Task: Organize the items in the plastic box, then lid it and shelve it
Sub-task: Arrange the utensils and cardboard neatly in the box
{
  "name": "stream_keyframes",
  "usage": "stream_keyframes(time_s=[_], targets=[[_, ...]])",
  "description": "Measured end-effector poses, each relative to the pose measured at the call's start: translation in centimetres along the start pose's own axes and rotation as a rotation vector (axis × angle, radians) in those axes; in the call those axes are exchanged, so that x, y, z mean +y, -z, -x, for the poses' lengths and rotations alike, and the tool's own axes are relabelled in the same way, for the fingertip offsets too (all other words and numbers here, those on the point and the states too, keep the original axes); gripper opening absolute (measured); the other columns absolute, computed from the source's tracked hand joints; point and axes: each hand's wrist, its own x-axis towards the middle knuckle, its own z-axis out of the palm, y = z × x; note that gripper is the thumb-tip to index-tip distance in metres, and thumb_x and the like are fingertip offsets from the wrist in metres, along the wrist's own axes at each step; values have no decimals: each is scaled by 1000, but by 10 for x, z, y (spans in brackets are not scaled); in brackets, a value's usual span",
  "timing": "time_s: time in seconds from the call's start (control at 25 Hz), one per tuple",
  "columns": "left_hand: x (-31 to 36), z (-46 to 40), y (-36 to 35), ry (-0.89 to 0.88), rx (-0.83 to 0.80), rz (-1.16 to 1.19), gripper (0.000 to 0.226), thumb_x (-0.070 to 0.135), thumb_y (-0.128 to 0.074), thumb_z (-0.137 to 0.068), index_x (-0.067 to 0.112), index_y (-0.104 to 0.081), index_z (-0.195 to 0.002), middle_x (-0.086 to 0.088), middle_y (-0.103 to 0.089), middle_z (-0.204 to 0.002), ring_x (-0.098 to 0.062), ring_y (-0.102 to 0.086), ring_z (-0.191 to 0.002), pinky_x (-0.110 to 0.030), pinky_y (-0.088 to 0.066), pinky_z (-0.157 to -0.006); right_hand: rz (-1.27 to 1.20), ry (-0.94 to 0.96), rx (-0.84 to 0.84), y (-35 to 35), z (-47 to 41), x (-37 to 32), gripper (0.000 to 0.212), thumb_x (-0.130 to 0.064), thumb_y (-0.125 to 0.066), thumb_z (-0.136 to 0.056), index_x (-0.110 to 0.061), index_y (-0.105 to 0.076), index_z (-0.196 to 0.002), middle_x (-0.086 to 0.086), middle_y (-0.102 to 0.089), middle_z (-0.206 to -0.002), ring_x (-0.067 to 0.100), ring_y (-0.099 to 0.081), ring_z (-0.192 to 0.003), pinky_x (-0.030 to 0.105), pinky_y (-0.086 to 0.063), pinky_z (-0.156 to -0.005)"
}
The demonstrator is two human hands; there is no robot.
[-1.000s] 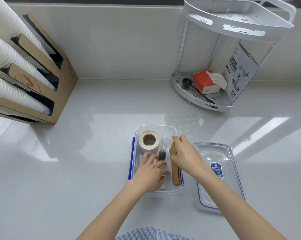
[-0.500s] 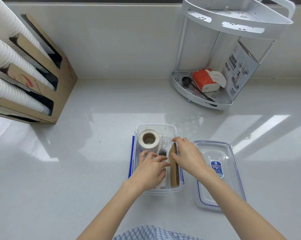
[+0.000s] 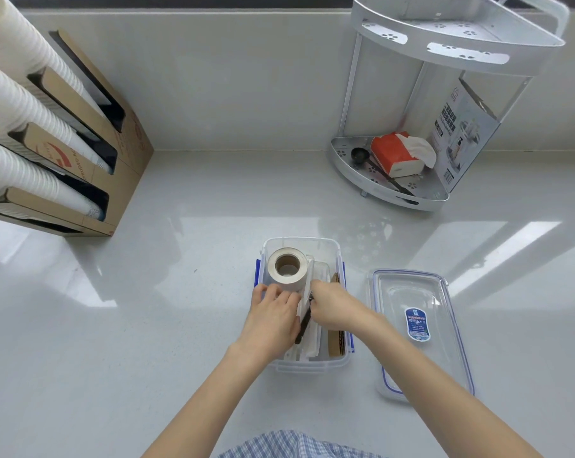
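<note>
While both my hands work inside the plastic box (image 3: 325, 366)

My right hand (image 3: 334, 305) pinches the black fork (image 3: 303, 327) (wrapped); my left hand (image 3: 273, 314) presses flat, holding nothing.

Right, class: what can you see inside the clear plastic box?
Inside the plastic box: a tape roll, a black utensil on white packets, and brown cardboard. The left hand and right hand cover the middle.

You see a clear plastic box (image 3: 301, 366), a paper tape roll (image 3: 287, 269) and corrugated cardboard strips (image 3: 335, 343) on a glossy countertop (image 3: 180, 292).
</note>
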Motion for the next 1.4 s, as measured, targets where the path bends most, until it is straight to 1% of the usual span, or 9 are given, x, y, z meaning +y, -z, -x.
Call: stream_keyframes(time_s=[0.12,0.24,0.36,0.48,0.68,1.12,1.2,1.32,1.4], targets=[[3,-4,5,24,-93,98,28,19,-35,-86,8,-53,-104,-7,-63,-105,-27,-47,-109,-38,-19,-100,-7,-29,-74,-6,-5,-3,9,-1,-36,-90,-3,-44,-87,18,-52,-99,26,-47,-83,24,-35,-53],[7,-12,4,-9,-129,62,31,17,-37,-86,9,-48,-114,-8,-59,-116,-28,-38,-117,-39,-17,-105,-37,-6,-42,-14,-14,0,32,1,-35,-87,5,-46,-117,26,-50,-125,35,-49,-112,30,-44,-75],[8,-14,3,-46,-166,90,33,16,-41,-84,9,-52,-114,-7,-60,-116,-27,-36,-118,-40,-16,-105,-64,27,-26,-14,-16,1,28,1,-34,-84,0,-53,-105,28,-52,-123,31,-53,-90,21,-36,-52],[9,-15,5,-54,-149,130,31,13,-41,-82,10,-56,-109,-6,-63,-112,-24,-36,-118,-39,-15,-106,-27,17,17,-10,-13,0,21,1,-34,-85,-8,-48,-98,28,-50,-123,26,-45,-84,20,-30,-47],[4,-14,10,-33,-91,142,26,9,-41,-80,8,-60,-98,-5,-65,-106,-23,-39,-117,-36,-12,-102,148,21,61,-17,-6,-4,37,-2,-38,-90,4,-41,-126,26,-37,-134,38,-44,-121,38,-42,-95],[-12,-2,6,53,-20,186,32,25,-36,-92,27,-51,-120,5,-57,-122,-18,-39,-120,-31,-2,-96,521,334,309,-37,-14,25,39,-6,-47,-87,-9,-47,-126,7,-48,-132,28,-41,-122,36,-33,-94],[-12,-2,6,58,-17,187,31,26,-36,-93,26,-52,-119,5,-57,-122,-18,-40,-119,-31,-3,-96,574,382,329,-39,-13,26,37,-11,-54,-84,-10,-55,-121,8,-55,-127,28,-48,-118,38,-37,-93],[-12,-1,6,75,-26,208,30,27,-36,-93,24,-53,-118,5,-57,-122,-17,-40,-119,-34,-8,-102,635,356,327,-40,-11,25,36,-27,-85,-40,-23,-74,-74,-1,-70,-77,18,-67,-74,26,-51,-63],[-12,0,7,74,-32,210,30,27,-36,-93,25,-53,-117,5,-57,-121,-17,-40,-118,-35,-10,-105,626,356,355,-39,-14,25,33,-25,-86,-36,-23,-73,-67,-1,-66,-68,19,-66,-68,26,-51,-60]])
